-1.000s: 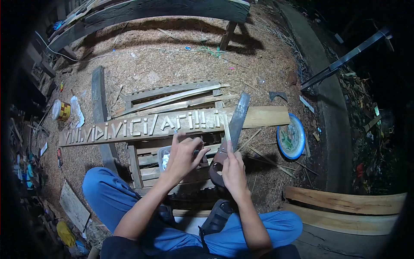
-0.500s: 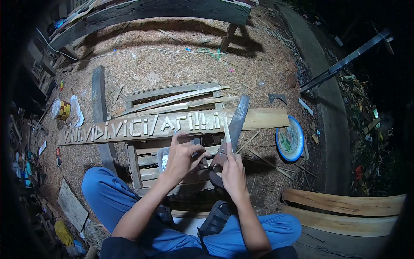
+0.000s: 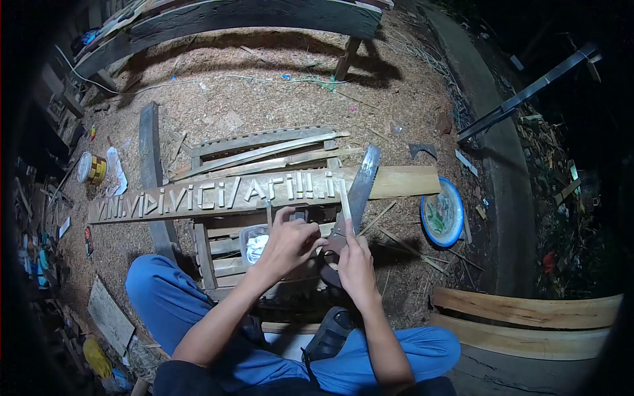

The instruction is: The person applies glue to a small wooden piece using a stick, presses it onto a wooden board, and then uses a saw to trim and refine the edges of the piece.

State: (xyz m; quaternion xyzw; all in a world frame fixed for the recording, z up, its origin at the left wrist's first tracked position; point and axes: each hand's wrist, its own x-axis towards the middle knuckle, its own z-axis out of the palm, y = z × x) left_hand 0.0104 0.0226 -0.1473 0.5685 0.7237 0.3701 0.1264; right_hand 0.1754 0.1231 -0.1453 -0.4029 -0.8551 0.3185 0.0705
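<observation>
My right hand [image 3: 356, 264] is closed around a thin pale wood strip [image 3: 345, 201], which points away from me over the board. Beside it a handsaw [image 3: 364, 186] slants, its blade across the board and its dark handle near my fingers. My left hand [image 3: 290, 243] is curled with thumb and fingers close together; whatever they may hold is hidden. Just left of that hand is a plastic tub [image 3: 253, 243] with white stuff inside. A narrow stick [image 3: 269, 214] shows above the tub. On the long wooden board [image 3: 403, 181], raised letters made of wood strips form a row of words.
Slatted wood [image 3: 228, 266] lies under the board. At right is a blue-rimmed basin [image 3: 460, 224]; at left, a yellow-and-red bucket [image 3: 92, 169]. Thick planks [image 3: 528, 310] lie at lower right. A heavy timber bench [image 3: 251, 23] spans the back. Wood chips cover the ground.
My left hand has shifted slightly right and down, its raised fingers now curled in, so more of the tub shows. My right hand and the strip have barely moved.
</observation>
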